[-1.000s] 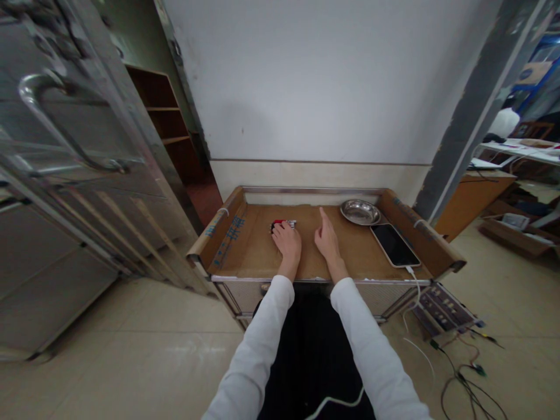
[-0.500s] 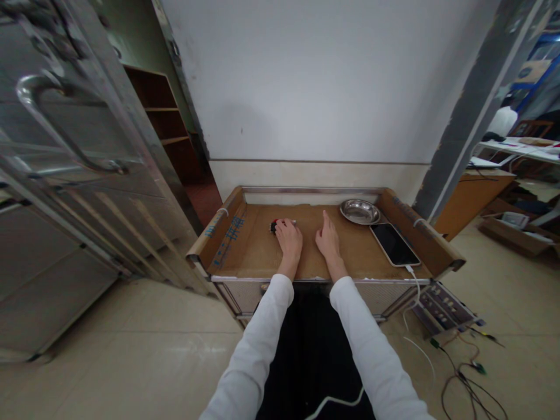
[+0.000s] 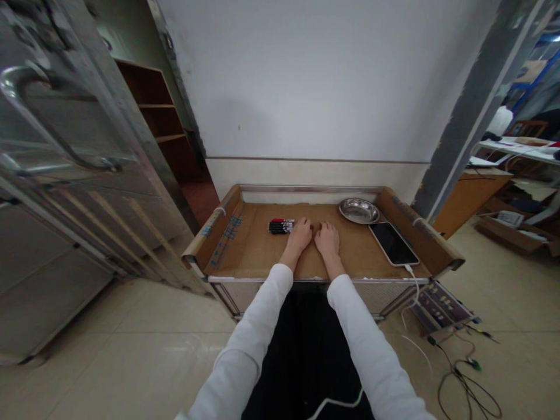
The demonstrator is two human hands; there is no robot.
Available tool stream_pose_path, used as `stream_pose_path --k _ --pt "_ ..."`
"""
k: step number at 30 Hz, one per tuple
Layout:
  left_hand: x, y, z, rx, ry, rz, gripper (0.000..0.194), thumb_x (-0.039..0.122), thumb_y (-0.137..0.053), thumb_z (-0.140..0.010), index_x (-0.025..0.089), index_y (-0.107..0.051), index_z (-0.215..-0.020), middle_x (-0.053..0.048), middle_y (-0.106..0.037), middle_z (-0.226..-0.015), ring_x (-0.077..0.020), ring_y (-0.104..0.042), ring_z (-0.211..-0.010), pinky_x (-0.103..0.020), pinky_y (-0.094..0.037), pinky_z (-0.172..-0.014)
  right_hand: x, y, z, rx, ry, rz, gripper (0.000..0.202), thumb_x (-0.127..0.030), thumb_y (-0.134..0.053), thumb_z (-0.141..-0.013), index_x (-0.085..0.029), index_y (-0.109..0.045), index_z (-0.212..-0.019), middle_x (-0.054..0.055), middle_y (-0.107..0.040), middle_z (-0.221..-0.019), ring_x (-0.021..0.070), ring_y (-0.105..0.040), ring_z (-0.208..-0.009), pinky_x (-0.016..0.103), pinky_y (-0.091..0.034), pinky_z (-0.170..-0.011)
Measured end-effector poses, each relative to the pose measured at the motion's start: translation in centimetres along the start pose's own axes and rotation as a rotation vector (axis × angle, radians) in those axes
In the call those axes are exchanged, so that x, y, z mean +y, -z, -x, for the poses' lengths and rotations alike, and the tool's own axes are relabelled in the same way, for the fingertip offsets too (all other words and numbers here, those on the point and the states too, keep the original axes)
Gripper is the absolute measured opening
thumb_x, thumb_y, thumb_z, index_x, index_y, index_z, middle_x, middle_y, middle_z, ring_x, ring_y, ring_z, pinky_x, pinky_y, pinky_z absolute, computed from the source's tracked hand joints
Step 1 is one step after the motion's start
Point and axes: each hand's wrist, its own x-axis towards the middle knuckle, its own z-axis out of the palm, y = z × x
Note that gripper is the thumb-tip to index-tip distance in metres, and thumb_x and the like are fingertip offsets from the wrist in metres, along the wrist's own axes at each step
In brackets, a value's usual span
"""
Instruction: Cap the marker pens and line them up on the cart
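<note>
Several pens or markers (image 3: 280, 226), mostly black with a red one at the back, lie side by side on the brown cardboard surface (image 3: 258, 256). Just right of them rests my left hand (image 3: 301, 233), its fingers curled and pressed together near the ends of the pens. My right hand (image 3: 327, 238) is a small gap further right, also with curled fingers, low over the cardboard. Whatever the fingertips of either hand may hold is too small to make out.
A round metal bowl (image 3: 359, 210) stands at the back right. In front of it lies a phone (image 3: 394, 244) with a white cable. Raised cardboard-covered sides (image 3: 214, 230) flank the surface, and a pale wall rises behind.
My left hand has moved right, off the pens, uncovering them. My right hand, whose fingers were stretched out, now has them curled. The two hands are closer together.
</note>
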Motion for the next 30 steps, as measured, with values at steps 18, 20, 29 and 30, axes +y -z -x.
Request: stream_pose_path --k 18,20,29,30 --pt "-0.1 0.3 0.6 -0.001 0.005 0.061 0.020 0.007 -0.040 -0.086 0.016 -0.055 -0.096 -0.009 -0.056 -0.106 -0.0179 -0.053 -0.102 -0.032 -0.043 -0.093 -0.2 0.6 0.1 -0.032 0.044 0.132 0.034 -0.006 -0.040 -0.080 -0.007 -0.059 -0.107 0.022 -0.061 -0.114 0.0255 -0.054 -0.109 0.041 -0.039 -0.094" --pt "-0.1 0.3 0.6 0.000 0.010 0.070 0.021 0.007 -0.040 -0.086 0.016 -0.055 -0.097 -0.009 -0.056 -0.106 -0.0181 -0.053 -0.102 -0.033 -0.043 -0.093 -0.3 0.7 0.1 -0.043 0.036 0.135 0.033 -0.006 -0.039 -0.080 -0.008 -0.059 -0.107 0.021 -0.061 -0.115 0.0248 -0.054 -0.109 0.040 -0.038 -0.094" --pt "0.0 0.4 0.6 -0.010 0.014 0.079 0.020 0.008 -0.039 -0.087 0.015 -0.056 -0.097 -0.010 -0.056 -0.107 -0.0188 -0.053 -0.101 -0.031 -0.043 -0.092 -1.1 1.8 0.0 -0.144 -0.016 0.239 0.034 -0.010 -0.041 -0.084 -0.007 -0.058 -0.113 0.019 -0.058 -0.122 0.0245 -0.051 -0.113 0.035 -0.035 -0.095" --pt "0.0 0.4 0.6 -0.005 0.013 0.084 0.020 0.008 -0.040 -0.087 0.015 -0.056 -0.096 -0.010 -0.057 -0.106 -0.0186 -0.054 -0.101 -0.031 -0.043 -0.092 -1.1 1.8 0.0 -0.143 -0.017 0.240 0.033 -0.010 -0.041 -0.085 -0.007 -0.058 -0.113 0.019 -0.058 -0.122 0.0245 -0.051 -0.112 0.035 -0.035 -0.095"
